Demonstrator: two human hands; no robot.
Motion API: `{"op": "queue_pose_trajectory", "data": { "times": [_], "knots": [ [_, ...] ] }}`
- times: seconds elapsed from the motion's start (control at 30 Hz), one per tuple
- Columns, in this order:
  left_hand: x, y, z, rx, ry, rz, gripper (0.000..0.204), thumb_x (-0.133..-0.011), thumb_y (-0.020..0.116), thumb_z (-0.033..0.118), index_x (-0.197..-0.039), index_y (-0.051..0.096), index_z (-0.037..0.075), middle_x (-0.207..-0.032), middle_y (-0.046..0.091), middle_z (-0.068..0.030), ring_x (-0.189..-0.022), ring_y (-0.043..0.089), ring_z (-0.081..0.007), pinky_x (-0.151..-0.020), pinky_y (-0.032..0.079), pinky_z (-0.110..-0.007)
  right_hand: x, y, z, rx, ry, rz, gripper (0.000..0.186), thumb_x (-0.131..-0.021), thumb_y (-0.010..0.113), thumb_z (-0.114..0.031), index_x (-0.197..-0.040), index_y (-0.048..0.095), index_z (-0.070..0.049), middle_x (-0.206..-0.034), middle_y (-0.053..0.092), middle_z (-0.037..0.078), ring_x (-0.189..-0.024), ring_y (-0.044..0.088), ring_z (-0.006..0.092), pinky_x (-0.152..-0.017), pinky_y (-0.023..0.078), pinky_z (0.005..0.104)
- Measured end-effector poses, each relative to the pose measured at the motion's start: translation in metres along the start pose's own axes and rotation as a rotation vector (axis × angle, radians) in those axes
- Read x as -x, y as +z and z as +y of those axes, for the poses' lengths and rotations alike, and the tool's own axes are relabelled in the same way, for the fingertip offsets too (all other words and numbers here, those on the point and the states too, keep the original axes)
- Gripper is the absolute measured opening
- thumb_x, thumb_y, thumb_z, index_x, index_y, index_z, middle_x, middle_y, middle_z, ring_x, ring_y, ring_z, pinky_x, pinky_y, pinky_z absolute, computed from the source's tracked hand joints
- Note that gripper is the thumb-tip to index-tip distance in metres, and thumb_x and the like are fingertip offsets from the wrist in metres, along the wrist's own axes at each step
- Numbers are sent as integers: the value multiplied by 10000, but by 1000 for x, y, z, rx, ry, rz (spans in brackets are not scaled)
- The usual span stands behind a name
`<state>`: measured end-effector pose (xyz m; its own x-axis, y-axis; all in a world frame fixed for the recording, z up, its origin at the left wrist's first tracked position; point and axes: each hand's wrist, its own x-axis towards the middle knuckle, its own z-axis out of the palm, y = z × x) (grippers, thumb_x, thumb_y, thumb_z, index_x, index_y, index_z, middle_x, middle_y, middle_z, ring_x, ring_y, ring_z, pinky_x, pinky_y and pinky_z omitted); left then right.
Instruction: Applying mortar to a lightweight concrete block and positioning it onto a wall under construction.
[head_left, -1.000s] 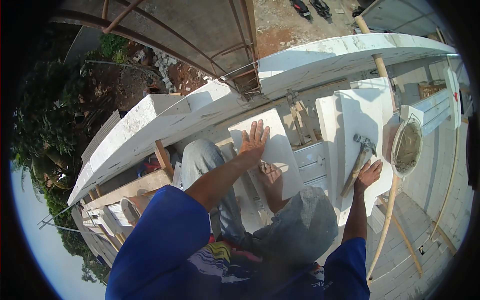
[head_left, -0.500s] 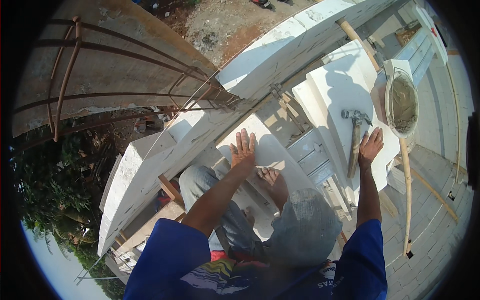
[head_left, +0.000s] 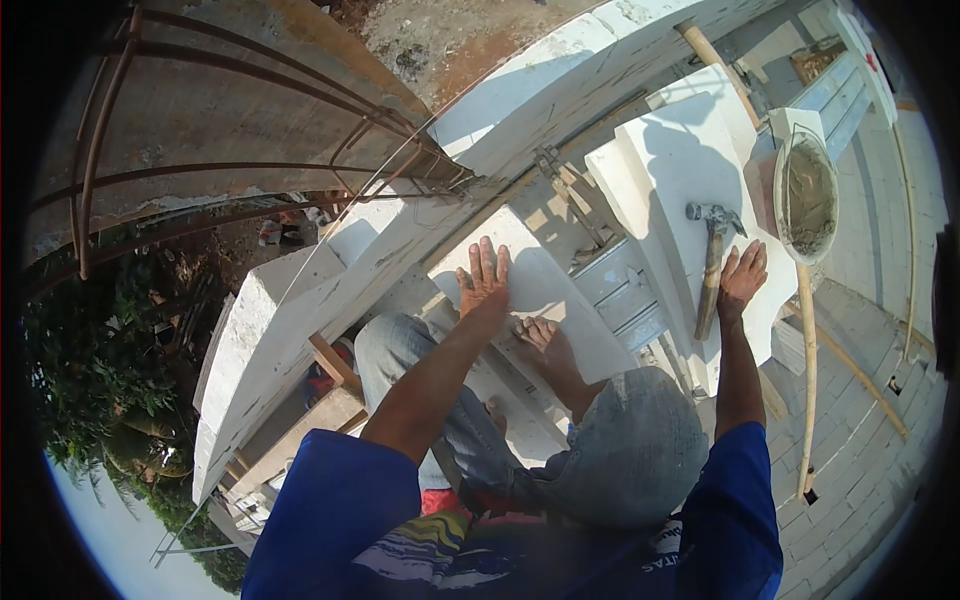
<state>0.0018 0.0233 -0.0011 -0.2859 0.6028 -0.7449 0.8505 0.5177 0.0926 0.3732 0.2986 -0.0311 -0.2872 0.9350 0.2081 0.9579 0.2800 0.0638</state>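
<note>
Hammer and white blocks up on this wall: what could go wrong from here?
The hammer lies loose on a white block beside the right hand; a nudge could knock it off. The left hand and a bare foot press another block high above ground; a slip may mean a fall.

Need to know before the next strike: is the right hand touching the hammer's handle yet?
Apart. The head view shows the right hand flat on the white block, with a sliver of block visible between it and the hammer.
</note>
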Motion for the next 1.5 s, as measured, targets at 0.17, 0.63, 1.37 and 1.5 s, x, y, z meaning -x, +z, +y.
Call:
{"op": "queue_pose_trajectory", "data": {
  "times": [0.17,0.63,1.37,1.5],
  "knots": [
    [-1,6,-4,19,23,66,737,-911,395,8,-1516,-16,103,-1575,-91,-182,-1453,-15,-382,-1140,115,-596,1,5,9,-6,-69,79,546,-980,463,-347,-1403,371,-13,-1424,390,216,-1328,350,365,-1042,290,534],
    [-10,24,-7,-60,8,98,888,-852,585,114,-1517,-4,129,-1571,-110,-177,-1455,-42,-369,-1121,159,-611,0,-4,-2,-61,-91,89,532,-964,500,-299,-1381,396,15,-1396,419,243,-1301,378,386,-1037,288,520],
    [-4,5,5,-42,-4,-8,881,-820,484,-119,-1514,-14,99,-1554,-135,-228,-1439,-60,-422,-1103,162,-648,1,-12,-6,-32,-120,111,511,-968,493,-300,-1343,421,41,-1370,425,264,-1275,395,394,-998,317,509],
    [-5,14,7,-30,13,45,849,-843,463,-107,-1513,-12,110,-1557,-122,-227,-1440,-46,-419,-1106,167,-646,4,-2,6,-26,-42,19,543,-975,473,-308,-1393,374,23,-1426,377,238,-1336,331,367,-1053,260,510]
  ]
}}
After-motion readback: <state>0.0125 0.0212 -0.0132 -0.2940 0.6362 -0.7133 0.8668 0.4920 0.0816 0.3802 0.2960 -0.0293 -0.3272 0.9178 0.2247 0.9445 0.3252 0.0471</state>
